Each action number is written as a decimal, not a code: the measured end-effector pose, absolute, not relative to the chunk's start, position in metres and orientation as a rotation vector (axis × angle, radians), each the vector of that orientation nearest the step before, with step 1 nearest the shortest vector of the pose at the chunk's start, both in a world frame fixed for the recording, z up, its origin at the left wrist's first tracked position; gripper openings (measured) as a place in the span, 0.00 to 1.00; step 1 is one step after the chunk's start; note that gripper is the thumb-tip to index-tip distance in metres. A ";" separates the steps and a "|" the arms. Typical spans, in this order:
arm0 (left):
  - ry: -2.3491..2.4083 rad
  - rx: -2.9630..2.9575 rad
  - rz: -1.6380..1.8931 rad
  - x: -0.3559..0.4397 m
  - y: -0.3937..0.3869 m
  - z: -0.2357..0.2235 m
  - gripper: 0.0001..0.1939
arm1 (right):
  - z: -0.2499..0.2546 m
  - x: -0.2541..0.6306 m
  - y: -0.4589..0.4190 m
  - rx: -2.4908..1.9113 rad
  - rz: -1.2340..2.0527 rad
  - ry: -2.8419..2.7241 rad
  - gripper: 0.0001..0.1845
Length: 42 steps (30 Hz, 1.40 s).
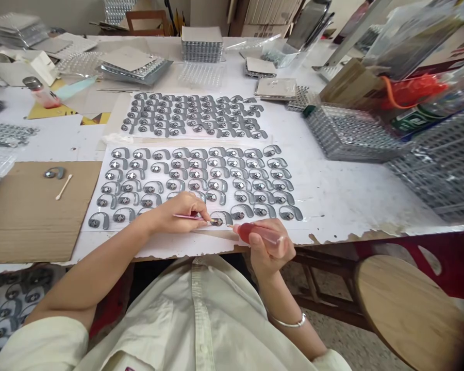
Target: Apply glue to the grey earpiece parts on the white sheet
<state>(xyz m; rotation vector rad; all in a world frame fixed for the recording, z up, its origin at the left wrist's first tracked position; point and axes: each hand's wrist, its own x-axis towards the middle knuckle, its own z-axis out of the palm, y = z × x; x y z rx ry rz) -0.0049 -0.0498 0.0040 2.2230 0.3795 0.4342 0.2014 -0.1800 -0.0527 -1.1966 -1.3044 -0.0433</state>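
My left hand (180, 214) pinches a thin pink-handled applicator (189, 218), its tip resting on the chrome centre of a grey ear-hook part (218, 219). My right hand (270, 245) grips a red squeeze bottle (255, 233) on its side, its fine nozzle pointing left, just beside that part. Rows of similar parts lie on a white sheet (294, 193) under both hands. My left hand hides some of them. Another sheet of parts (195, 116) lies farther up the table.
On cardboard (31, 216) at left lie one loose part (54, 173) and a cotton swab (64, 187). A pink-filled bottle (42, 93), stacked clear trays (202, 44) and wire-mesh racks (351, 134) stand around. A wooden stool (406, 309) is at lower right.
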 end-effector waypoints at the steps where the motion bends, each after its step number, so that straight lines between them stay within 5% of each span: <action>1: 0.380 2.223 0.433 -0.005 -0.050 0.004 0.04 | -0.053 0.202 -0.180 -1.205 -0.048 -1.314 0.07; 42: 0.395 2.132 0.413 -0.004 -0.049 0.003 0.04 | -0.058 0.204 -0.181 -1.208 -0.083 -1.395 0.08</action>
